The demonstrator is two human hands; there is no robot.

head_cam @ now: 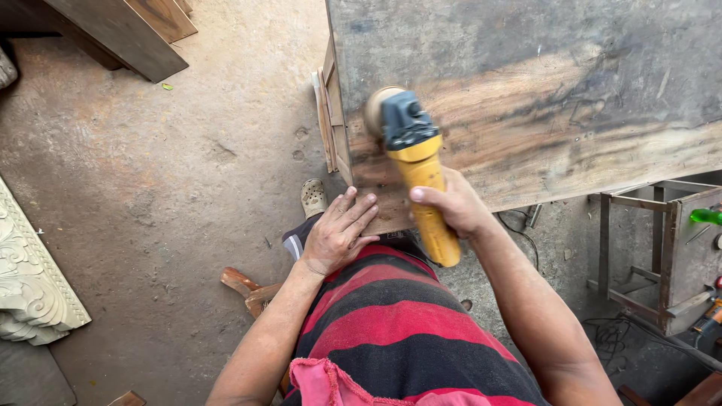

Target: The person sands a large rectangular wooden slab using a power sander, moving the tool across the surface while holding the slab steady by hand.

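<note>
Right hand (455, 204): fingers wrapped shut around the yellow body of an angle grinder (416, 162), whose dark head and disc lie against the near left corner of a large weathered wooden panel (541, 90). Left hand (336, 234): open, fingers spread flat, pressing on the panel's near edge just beside the grinder, gripping nothing. Surroundings: dusty concrete floor (165, 173), carved pale moulding (30, 278) at left, wooden stool frame (647, 248) at right.
</note>
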